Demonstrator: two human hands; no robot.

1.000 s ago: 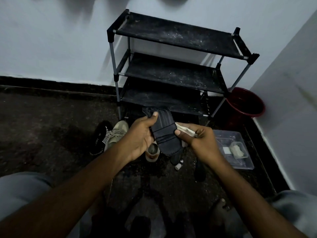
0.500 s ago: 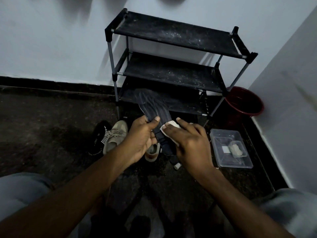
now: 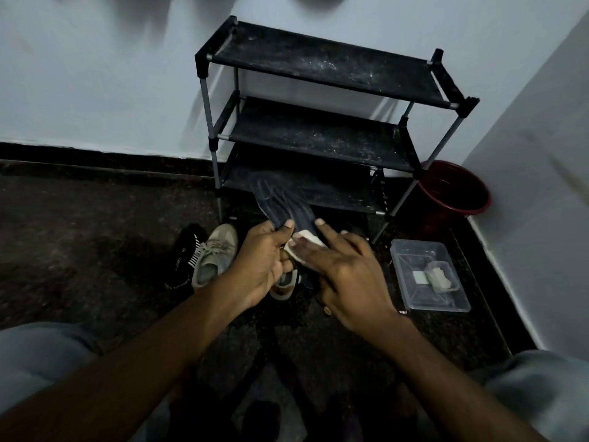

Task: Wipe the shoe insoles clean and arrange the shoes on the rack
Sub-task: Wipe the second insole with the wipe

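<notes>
Right in front of the rack (image 3: pixel 318 65), left hand (image 3: pixel 264 260) pinches the dark insole (image 3: pixel 280 202) low down, so most of it sticks out toward 11 o'clock. Right hand (image 3: pixel 347 275) presses a white cloth (image 3: pixel 302 247) onto it, fingers straight.

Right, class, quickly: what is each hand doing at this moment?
Left hand: grips the dark insole.
Right hand: open, pressing a white wipe flat on the insole.

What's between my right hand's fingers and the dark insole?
A small white wipe lies there: the right hand presses it against the insole, which the left hand grips. The head view shows this.
</notes>
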